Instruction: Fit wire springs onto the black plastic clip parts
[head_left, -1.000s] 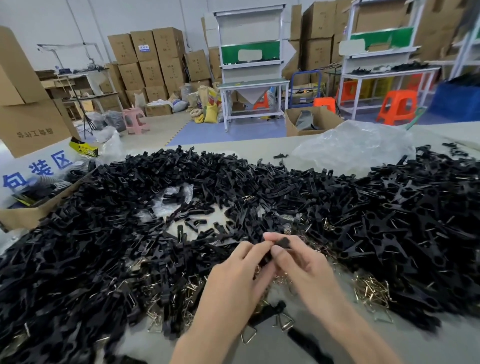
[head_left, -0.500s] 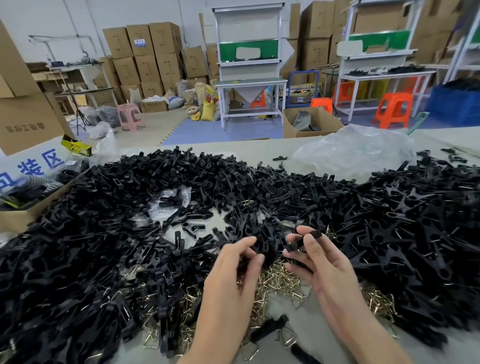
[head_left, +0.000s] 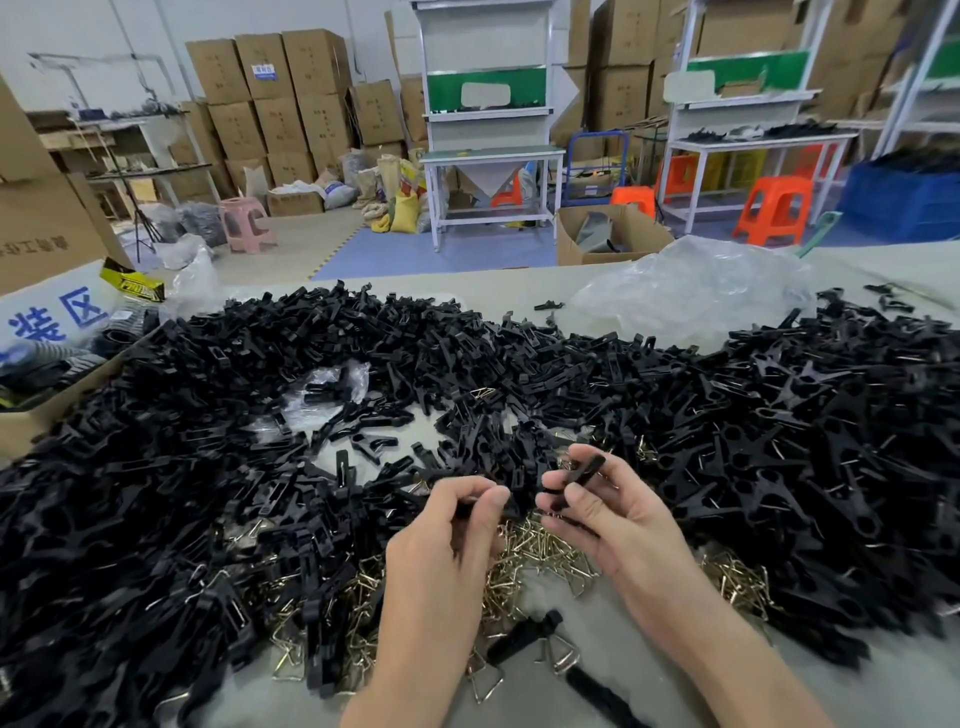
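- a second ago both hands were joined on one part above the spring pile (head_left: 540, 551). they are now seen parted, the left hand (head_left: 441, 540) over the pile's far-left edge and the right hand (head_left: 618, 519) over its far-right edge.
- a clip part (head_left: 584, 470) is held in the right hand, pinched between thumb and fingers. its free end is pointed up and away from the pile.
- half a second ago the left hand was reaching into the heap (head_left: 260, 415) with nothing seen in it. its fingers are now curled narrow on a dark piece (head_left: 506, 504) at the heap's edge, just beyond the pile. whether that piece has been lifted clear cannot be told.
- no spring is seen in either hand. the springs are left loose on the table (head_left: 649, 675), under and between the two hands.
- the pile is ringed by the heap on its left, far and right sides, so both kinds of stock are kept within short reach.
- from this it is judged that one fitting has been finished or abandoned and a fresh one begun. black parts are being gathered first, and a spring from the pile would be wanted after that.
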